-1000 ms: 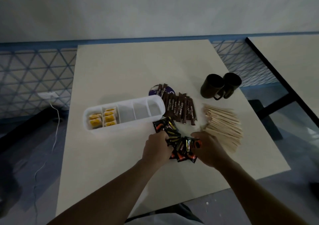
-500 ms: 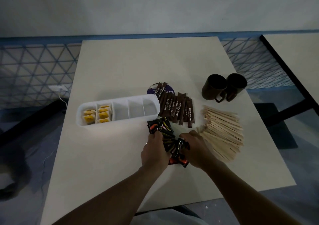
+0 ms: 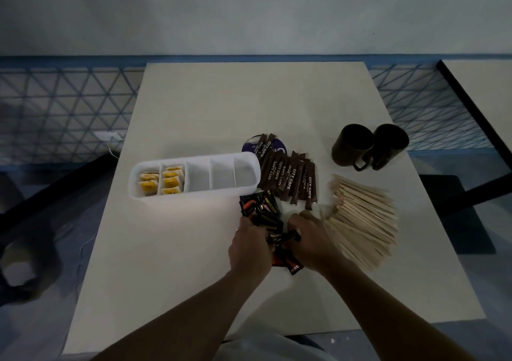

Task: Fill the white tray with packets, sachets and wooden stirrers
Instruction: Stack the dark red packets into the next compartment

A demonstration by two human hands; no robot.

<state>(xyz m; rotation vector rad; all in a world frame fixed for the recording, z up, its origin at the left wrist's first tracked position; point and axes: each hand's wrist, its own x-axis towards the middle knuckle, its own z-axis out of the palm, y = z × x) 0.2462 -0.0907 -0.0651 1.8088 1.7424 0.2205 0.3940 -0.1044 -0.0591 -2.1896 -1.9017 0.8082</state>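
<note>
A long white tray (image 3: 250,189) with several compartments lies on the cream table (image 3: 249,105). Its two left compartments hold yellow packets (image 3: 163,182); the other three show bare white floor. Brown stick sachets (image 3: 289,179) fan out right of the tray. Wooden stirrers (image 3: 363,216) lie in a pile further right. Just below the tray's right end sits a heap of black and orange sachets (image 3: 260,208). My left hand (image 3: 249,247) and my right hand (image 3: 311,241) curl round this heap from both sides, pressing the sachets together between them.
Two dark mugs (image 3: 368,146) stand at the table's right side behind the stirrers. A round purple lid (image 3: 249,147) lies under the brown sachets. A second table (image 3: 482,94) stands to the right. A white cable (image 3: 110,144) hangs left of the table.
Both hands have drawn closer together round the black and orange sachets, bunching the heap. The camera view has shifted slightly, so the table appears further right.
</note>
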